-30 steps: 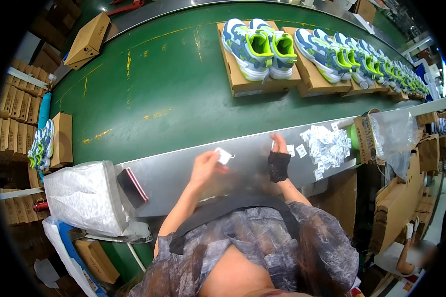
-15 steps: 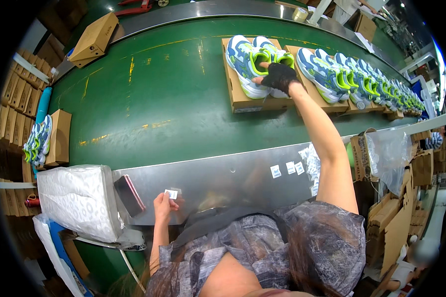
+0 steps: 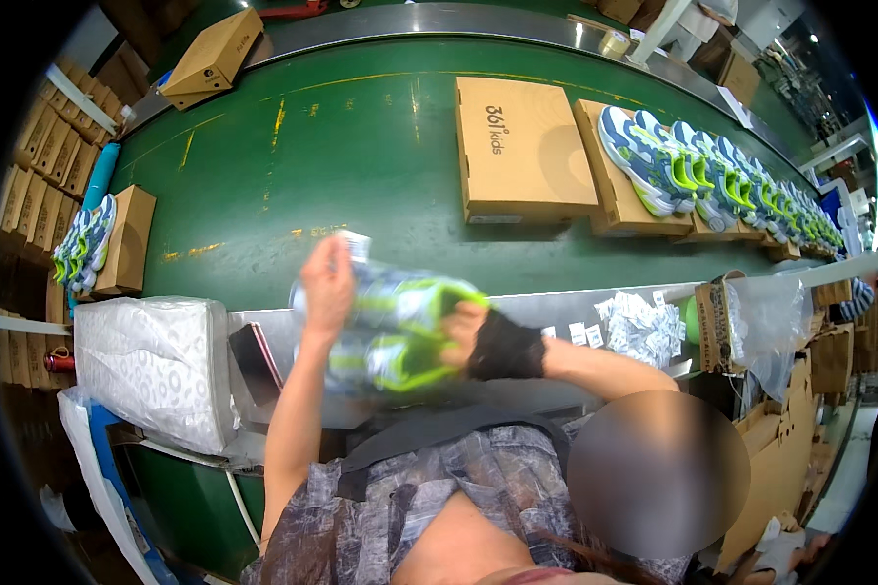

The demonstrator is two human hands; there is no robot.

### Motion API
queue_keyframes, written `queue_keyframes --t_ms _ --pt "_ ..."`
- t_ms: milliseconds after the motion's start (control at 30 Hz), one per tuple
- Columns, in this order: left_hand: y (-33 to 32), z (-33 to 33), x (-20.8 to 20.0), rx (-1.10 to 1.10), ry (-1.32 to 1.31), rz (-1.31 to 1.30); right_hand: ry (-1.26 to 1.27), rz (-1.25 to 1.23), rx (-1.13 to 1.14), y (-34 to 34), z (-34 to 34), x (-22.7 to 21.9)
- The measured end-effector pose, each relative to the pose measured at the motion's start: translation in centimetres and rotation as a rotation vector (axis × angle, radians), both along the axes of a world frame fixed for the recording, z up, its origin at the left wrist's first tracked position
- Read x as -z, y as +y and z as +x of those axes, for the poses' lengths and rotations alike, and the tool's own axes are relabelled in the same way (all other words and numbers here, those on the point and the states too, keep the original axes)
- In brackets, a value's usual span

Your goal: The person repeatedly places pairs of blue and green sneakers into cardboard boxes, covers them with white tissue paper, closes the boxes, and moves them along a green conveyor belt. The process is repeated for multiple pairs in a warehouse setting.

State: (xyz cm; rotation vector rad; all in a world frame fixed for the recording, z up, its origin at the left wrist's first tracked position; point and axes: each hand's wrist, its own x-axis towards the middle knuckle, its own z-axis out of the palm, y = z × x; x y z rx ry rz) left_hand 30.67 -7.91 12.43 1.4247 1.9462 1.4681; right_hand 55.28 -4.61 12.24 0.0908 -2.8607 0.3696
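A pair of white, blue and lime-green sneakers (image 3: 385,336), smeared by motion, hangs over the near metal edge in front of me, toes to the left. My right hand (image 3: 468,336), in a black fingerless glove, is closed on them at the ankle openings. Above the toes, my left hand (image 3: 329,283) pinches a small white label (image 3: 356,246) between thumb and fingers. Farther back on the green belt lies a shut brown shoebox (image 3: 527,151) with its lid bare.
More sneakers (image 3: 654,161) on boxes run off to the right. Loose white labels (image 3: 644,327) lie heaped on the metal ledge. At left sit a plastic-wrapped white stack (image 3: 156,370), a dark wallet-like item (image 3: 256,356) and another shoebox (image 3: 213,60) at the far edge.
My right hand has lifted the pair of sneakers off the nearest box and brought it toward me. My left hand has risen with the label to the shoes' toes.
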Motion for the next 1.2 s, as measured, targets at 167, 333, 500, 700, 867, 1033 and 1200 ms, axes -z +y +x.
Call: queue_keyframes --t_ms 167,333,500,700,867,1033,1200 --pt "0.1 -0.7 13.7 0.128 -0.435 -0.592 -0.241 -0.407 0.180 3.5 -3.9 -0.1" --pt "0.0 0.8 13.4 0.133 -0.380 -0.524 -0.245 0.436 1.054 17.4 1.6 7.8" --pt "0.5 1.0 10.2 0.116 -0.091 -0.390 -0.054 0.085 1.088 15.1 -0.1 8.8" --pt "3.6 4.4 1.0 0.074 0.273 0.186 0.620 -0.643 0.863 6.1 -0.6 0.0" --pt "0.3 -1.3 7.6 -0.101 0.698 -0.334 1.024 -1.445 0.979 4.8 5.7 0.9" --pt "-2.6 -6.8 7.5 -0.012 0.599 0.244 0.286 -0.488 1.491 -0.7 15.5 15.8" --pt "-10.2 -14.7 6.4 -0.417 0.668 0.084 -0.040 -0.221 1.427 -5.5 10.7 17.7"
